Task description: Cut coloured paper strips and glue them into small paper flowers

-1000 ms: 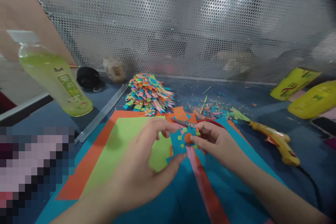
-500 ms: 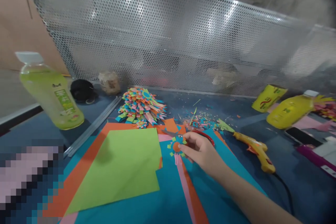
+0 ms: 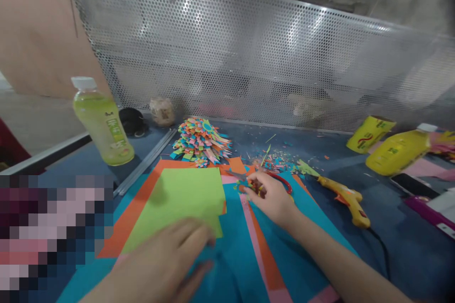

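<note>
My right hand (image 3: 273, 199) has its thumb and fingers closed around a small paper flower (image 3: 242, 188) with an orange centre and green and blue petals. The flower is tilted and partly covered by the fingers. My left hand (image 3: 177, 255), smeared by motion, hangs over the lower part of the green paper sheet (image 3: 188, 194); a gap shows between thumb and fingers, with nothing visible in it. Red-handled scissors (image 3: 284, 181) lie just behind my right hand, blades pointing left. Blue sheets (image 3: 234, 251) and orange and pink strips (image 3: 261, 251) lie beneath.
A cone of folded paper pieces (image 3: 199, 142) stands at the back, beside paper scraps (image 3: 280, 161). A yellow glue gun (image 3: 346, 199) with a cord lies right. Bottles (image 3: 106, 132) stand left and lie right (image 3: 394, 154). Mesh panel (image 3: 227, 57) closes the back.
My left hand has come into view from the lower left, over the green sheet. The flower in my right hand has turned and shows less. The view has swung slightly left.
</note>
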`<state>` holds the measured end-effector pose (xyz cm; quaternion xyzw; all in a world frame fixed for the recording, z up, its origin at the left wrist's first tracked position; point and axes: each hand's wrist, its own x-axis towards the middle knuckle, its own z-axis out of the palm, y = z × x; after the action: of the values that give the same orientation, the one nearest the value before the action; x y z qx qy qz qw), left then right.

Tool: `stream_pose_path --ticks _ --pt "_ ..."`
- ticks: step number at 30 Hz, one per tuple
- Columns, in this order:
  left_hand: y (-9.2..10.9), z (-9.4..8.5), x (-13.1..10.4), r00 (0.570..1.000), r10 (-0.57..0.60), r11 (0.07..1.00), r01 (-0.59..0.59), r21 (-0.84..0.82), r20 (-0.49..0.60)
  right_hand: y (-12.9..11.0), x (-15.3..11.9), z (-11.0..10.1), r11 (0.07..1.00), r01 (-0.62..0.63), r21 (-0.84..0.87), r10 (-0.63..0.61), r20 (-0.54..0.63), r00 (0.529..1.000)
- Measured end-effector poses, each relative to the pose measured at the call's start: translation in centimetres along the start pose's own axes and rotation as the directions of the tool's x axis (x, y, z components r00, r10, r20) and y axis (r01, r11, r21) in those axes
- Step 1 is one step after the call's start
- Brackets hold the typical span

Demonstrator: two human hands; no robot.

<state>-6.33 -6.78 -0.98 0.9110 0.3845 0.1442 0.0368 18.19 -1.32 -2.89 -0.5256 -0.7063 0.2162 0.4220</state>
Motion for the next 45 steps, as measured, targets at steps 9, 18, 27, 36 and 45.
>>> stream_pose_path --ticks 9,18,27,36,45 --pt "-1.7 0.0 6.6 0.962 0.23 0.962 -0.247 0.118 0.144 0.1 0.4 -0.4 0.988 0.076 -0.133 -0.073 0.023 0.997" --pt "-2.4 2.2 6.6 0.997 0.072 0.997 -0.071 -0.027 0.032 -0.5 0.3 -0.8 0.977 0.099 -0.189 -0.086 0.078 0.993" --pt "-2.5 2.1 6.5 0.998 0.019 0.999 -0.021 -0.038 -0.066 -1.0 0.0 -1.1 0.97 0.117 -0.213 -0.098 0.094 0.991" --pt "-3.1 3.7 6.8 0.974 0.208 0.978 -0.203 0.056 -0.092 -0.7 0.4 -1.6 0.957 0.136 -0.255 -0.118 0.087 0.989" --pt "-3.5 4.5 7.7 0.986 0.099 0.99 -0.112 -0.09 -0.132 -0.7 0.9 -2.2 0.941 0.139 -0.307 -0.12 0.082 0.989"
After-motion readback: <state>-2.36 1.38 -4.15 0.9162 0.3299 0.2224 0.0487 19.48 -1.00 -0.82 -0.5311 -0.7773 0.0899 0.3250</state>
